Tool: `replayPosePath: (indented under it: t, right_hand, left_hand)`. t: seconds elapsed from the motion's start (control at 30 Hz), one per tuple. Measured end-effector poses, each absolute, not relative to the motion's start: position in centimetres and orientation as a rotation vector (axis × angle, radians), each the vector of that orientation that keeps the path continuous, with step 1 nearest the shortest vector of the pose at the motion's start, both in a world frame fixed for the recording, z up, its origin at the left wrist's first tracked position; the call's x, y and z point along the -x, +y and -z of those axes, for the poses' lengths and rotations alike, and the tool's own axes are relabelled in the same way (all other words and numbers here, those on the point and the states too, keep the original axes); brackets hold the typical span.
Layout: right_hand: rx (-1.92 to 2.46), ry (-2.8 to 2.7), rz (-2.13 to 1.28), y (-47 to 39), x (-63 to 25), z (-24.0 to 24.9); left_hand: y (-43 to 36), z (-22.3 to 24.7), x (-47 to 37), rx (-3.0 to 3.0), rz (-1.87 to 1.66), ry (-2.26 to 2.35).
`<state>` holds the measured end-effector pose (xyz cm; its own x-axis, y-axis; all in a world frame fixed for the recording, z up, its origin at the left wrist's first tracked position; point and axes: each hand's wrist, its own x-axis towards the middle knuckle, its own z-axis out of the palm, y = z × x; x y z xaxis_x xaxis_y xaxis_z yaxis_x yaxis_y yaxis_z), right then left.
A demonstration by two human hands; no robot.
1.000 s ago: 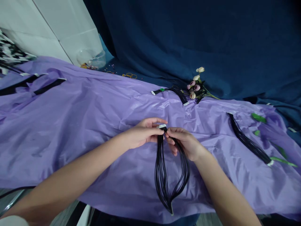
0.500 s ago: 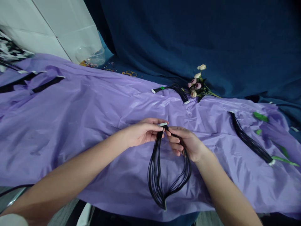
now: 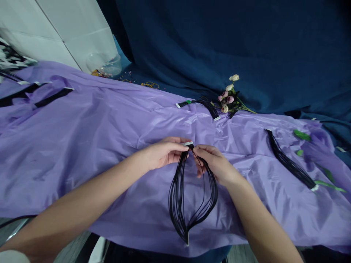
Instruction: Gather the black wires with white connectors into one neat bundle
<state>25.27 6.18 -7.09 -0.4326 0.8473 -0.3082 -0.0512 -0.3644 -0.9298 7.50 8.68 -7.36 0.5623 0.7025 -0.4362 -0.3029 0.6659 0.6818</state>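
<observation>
A black wire harness (image 3: 175, 195) hangs in a loop over the purple cloth, its many thin wires spread into two bunches that meet at a lower connector near the cloth's front edge. My left hand (image 3: 168, 151) pinches the white upper connector (image 3: 189, 144) between thumb and fingers. Just right of that connector, my right hand (image 3: 212, 160) has its thumb and fingertips closed at the top of the right-hand wires. One wire hangs apart from the rest inside the loop.
Another black harness (image 3: 290, 159) lies at the right, by green leaves. Behind my hands are a harness with a green band (image 3: 201, 102) and artificial flowers (image 3: 229, 95). More black harnesses (image 3: 55, 97) lie at far left. A clear plastic tub (image 3: 111, 65) stands at the back.
The harness loop has shifted slightly left. My right hand's fingers have moved on the wires, and one wire now hangs separate within the loop. My left hand keeps its pinch on the connector.
</observation>
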Motion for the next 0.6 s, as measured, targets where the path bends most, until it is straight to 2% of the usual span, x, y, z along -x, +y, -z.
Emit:
replayPosePath:
  t: [0.33,0.53,0.6]
  right_hand:
    - [1.117,-1.312,-1.754,5.9,-24.6,7.8]
    - [1.198,-1.167,-1.487,6.9,-24.8,7.7]
    - [1.165,-0.973,-1.513,7.2,-25.3,7.0]
  left_hand:
    - [8.2,7.0,-8.0,-0.692,-0.659,0.737]
    - [6.3,7.0,-8.4,-0.859,-0.262,0.658]
    - [5.9,7.0,-8.6,-0.85,-0.183,0.66]
